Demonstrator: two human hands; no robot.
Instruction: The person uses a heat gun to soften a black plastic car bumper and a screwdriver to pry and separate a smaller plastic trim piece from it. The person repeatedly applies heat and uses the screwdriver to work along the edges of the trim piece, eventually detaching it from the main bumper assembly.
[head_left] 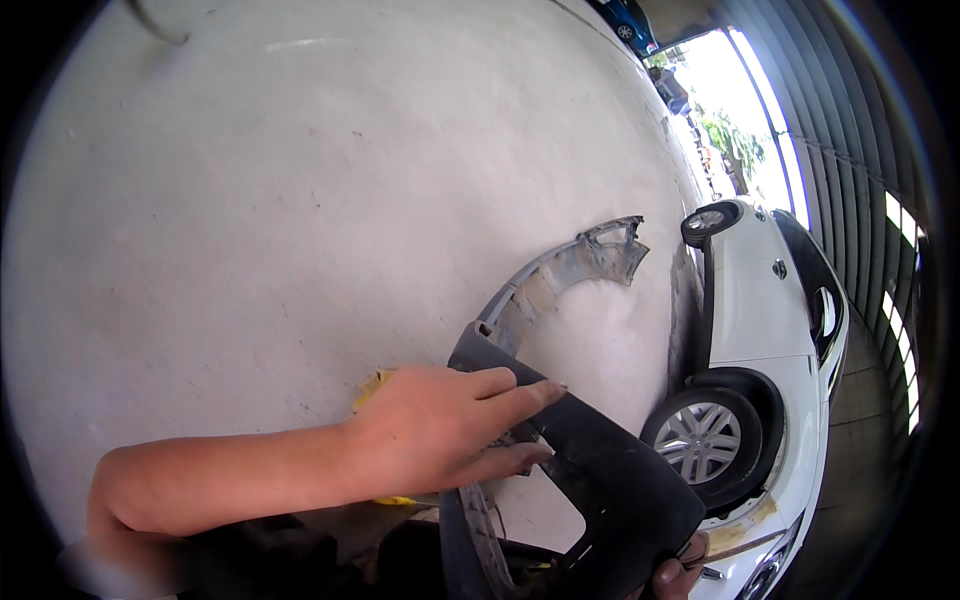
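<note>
A large black plastic car panel [625, 470], which looks like a bumper part, stands in front of me with a wide opening through it. My left hand [440, 420] reaches in from the left and grips its upper strip, fingers over the outer face and thumb at the opening's edge. At the panel's lower right edge my right hand [682, 572] is closed around it, mostly hidden. Beyond the panel curves a grey, scuffed piece [545, 280] with a broken-looking far end; whether the two are joined I cannot tell.
A white car [760, 300] stands close on the right, its front wheel [700, 440] near the panel. Something yellow [370, 388] shows behind my left forearm. Pale concrete floor [250, 220] stretches left. A blue car [628, 25] is far off by the bright doorway.
</note>
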